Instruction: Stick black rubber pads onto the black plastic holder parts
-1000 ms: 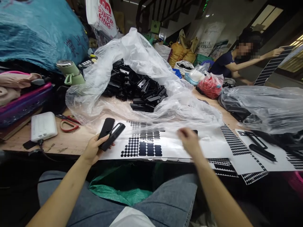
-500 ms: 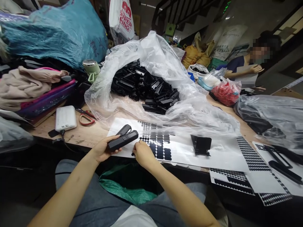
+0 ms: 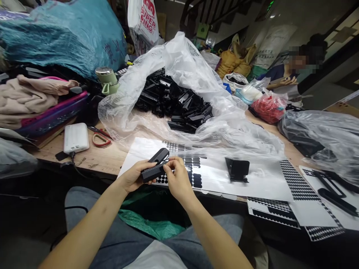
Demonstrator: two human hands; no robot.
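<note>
My left hand (image 3: 137, 175) is closed round a black hinged plastic piece (image 3: 153, 172) with a carbon-like texture, its two arms slightly spread in a narrow V. At the far end of that piece is my right hand (image 3: 178, 177), thumb and fingertips pinched against its upper side. Whatever is between those fingertips is too small to make out. Below both hands lies a white sheet (image 3: 215, 186) with rows of black round and oblong stickers (image 3: 197, 179), partly covered by the right hand. A black stand-like part (image 3: 239, 170) stands on the sheet's right side.
Behind the sheet, a clear plastic bag (image 3: 224, 127) lies open round a heap of black parts (image 3: 174, 99). Red-handled scissors (image 3: 101, 140), a white power bank (image 3: 76, 138) and a green cup (image 3: 106, 79) are at left. More sticker sheets (image 3: 314, 213) overhang the right edge. A person (image 3: 288, 74) sits beyond.
My right hand has moved up from the sticker sheet onto the black hinged piece. The left hand has shifted slightly right and turned the piece, showing its textured side.
</note>
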